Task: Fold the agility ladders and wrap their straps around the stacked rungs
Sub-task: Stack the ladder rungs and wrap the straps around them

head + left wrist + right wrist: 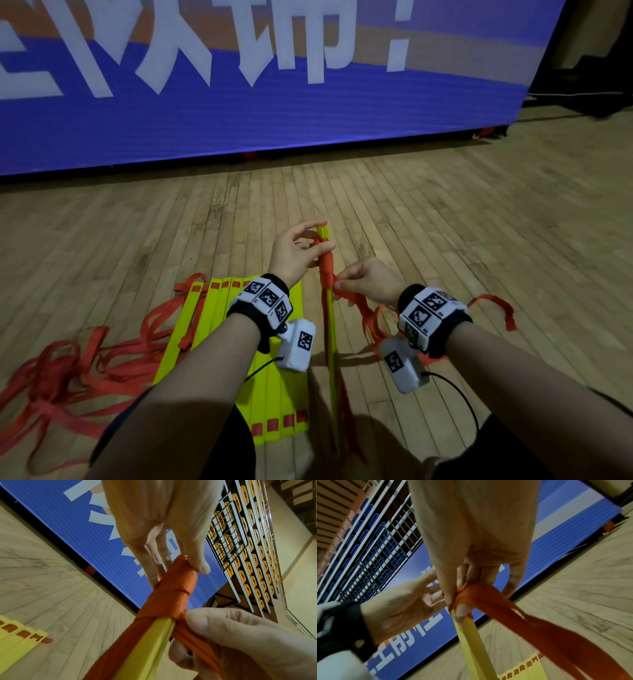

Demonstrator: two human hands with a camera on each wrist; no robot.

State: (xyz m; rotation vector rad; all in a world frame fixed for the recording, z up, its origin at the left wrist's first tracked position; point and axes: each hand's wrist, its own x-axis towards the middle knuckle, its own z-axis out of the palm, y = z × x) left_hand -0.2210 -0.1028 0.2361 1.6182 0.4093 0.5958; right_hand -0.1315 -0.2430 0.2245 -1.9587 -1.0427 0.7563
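Head view: one ladder half-wrapped in hand, another not yet gathered on the wooden floor point(445, 240).

Largest, near left, the second ladder's yellow rungs point(274, 394) lie flat side by side with loose red straps point(68, 377) sprawled beside them, untouched by my reading. In the centre the stacked rungs point(329, 325) stand on edge, their far end bound in several turns of red strap point(326, 265). The left hand point(294, 253) pinches that wrapped far end; the right hand point(368, 281) pinches the strap's free length just beside the last turn. More wrapping remains.
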